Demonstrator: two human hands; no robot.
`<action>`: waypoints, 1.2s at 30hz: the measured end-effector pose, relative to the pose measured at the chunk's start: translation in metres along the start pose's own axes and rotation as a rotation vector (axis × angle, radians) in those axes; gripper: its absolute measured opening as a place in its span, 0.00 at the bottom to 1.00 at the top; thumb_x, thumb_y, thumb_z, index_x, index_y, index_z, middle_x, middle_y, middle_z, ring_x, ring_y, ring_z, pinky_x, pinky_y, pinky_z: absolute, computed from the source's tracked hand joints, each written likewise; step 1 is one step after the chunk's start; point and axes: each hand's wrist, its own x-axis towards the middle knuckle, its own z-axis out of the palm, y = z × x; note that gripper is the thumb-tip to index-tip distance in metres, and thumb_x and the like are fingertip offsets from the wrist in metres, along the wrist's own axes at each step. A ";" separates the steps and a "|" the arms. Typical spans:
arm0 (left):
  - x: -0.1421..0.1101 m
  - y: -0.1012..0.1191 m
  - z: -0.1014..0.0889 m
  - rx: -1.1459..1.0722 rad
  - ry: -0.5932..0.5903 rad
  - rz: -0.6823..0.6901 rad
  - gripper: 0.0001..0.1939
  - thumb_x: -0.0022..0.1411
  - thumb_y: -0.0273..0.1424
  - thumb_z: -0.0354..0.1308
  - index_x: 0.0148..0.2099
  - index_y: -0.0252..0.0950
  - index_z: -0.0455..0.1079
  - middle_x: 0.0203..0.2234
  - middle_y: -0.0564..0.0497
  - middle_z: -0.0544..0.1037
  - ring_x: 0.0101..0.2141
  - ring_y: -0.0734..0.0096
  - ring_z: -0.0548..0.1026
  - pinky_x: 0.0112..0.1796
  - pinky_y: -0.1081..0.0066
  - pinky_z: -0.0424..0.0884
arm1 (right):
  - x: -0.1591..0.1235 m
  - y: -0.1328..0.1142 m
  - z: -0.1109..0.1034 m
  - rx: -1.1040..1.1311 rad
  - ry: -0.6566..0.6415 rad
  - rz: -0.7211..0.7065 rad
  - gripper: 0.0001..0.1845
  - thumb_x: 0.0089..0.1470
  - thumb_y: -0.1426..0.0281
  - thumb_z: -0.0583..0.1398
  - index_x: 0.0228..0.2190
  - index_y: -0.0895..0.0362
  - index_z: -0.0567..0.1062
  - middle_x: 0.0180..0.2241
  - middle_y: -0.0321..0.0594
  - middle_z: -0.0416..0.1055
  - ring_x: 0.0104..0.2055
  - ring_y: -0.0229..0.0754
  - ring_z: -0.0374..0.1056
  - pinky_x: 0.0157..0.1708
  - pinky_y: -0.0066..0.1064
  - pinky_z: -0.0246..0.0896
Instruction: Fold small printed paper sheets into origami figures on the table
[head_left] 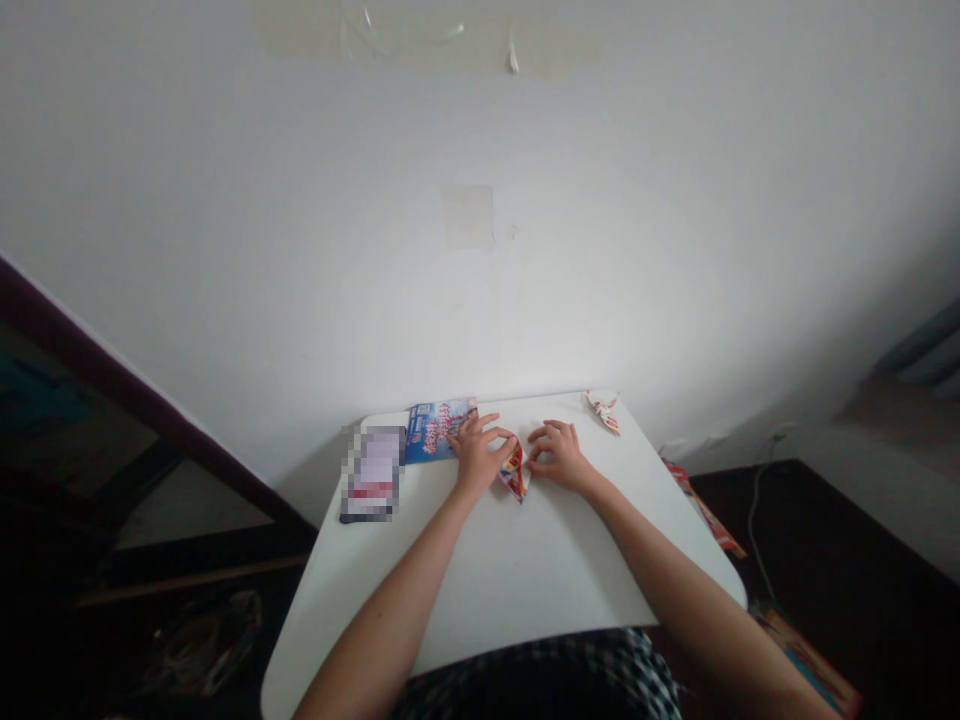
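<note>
A small folded piece of printed paper [514, 474], red, yellow and white with a pointed lower end, lies on the white table [525, 580]. My left hand [480, 448] pinches its upper left edge between thumb and index finger, the other fingers spread over a blue printed leaflet [429, 430]. Just right of the folded paper is my right hand [556, 455], its fingers curved and apart, with nothing visible in them. Whether its fingertips touch the paper's edge I cannot tell.
A pixelated, phone-like object [373, 474] lies at the table's left. Another folded white-and-red paper piece [603, 410] is at the back right corner. The wall [480, 310] rises behind the table. Printed papers [705, 508] and a cable [756, 530] are on the right.
</note>
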 end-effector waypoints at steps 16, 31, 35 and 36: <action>0.002 -0.005 0.000 0.011 -0.090 0.012 0.09 0.53 0.40 0.73 0.38 0.48 0.83 0.62 0.52 0.74 0.69 0.44 0.56 0.67 0.27 0.36 | 0.001 0.002 0.006 -0.015 0.052 -0.015 0.03 0.49 0.66 0.70 0.25 0.49 0.82 0.47 0.40 0.77 0.62 0.58 0.58 0.65 0.61 0.41; 0.004 -0.004 0.001 -0.007 -0.126 -0.013 0.05 0.57 0.35 0.71 0.37 0.46 0.83 0.63 0.52 0.74 0.68 0.43 0.58 0.65 0.25 0.41 | 0.001 0.012 0.010 -0.009 0.085 -0.060 0.04 0.57 0.60 0.67 0.33 0.43 0.85 0.50 0.37 0.77 0.64 0.58 0.58 0.66 0.58 0.45; 0.004 -0.004 0.001 -0.023 -0.120 -0.016 0.04 0.56 0.34 0.71 0.37 0.45 0.83 0.62 0.52 0.74 0.68 0.42 0.58 0.65 0.25 0.41 | 0.002 0.011 0.009 -0.008 0.094 -0.057 0.03 0.56 0.62 0.68 0.32 0.43 0.85 0.49 0.37 0.78 0.63 0.57 0.59 0.66 0.58 0.45; 0.004 -0.004 0.001 -0.029 -0.117 -0.014 0.04 0.56 0.33 0.71 0.37 0.45 0.83 0.62 0.52 0.74 0.68 0.43 0.58 0.66 0.26 0.41 | 0.002 0.010 0.009 -0.007 0.098 -0.056 0.03 0.56 0.63 0.68 0.32 0.43 0.85 0.49 0.37 0.78 0.63 0.57 0.59 0.65 0.58 0.46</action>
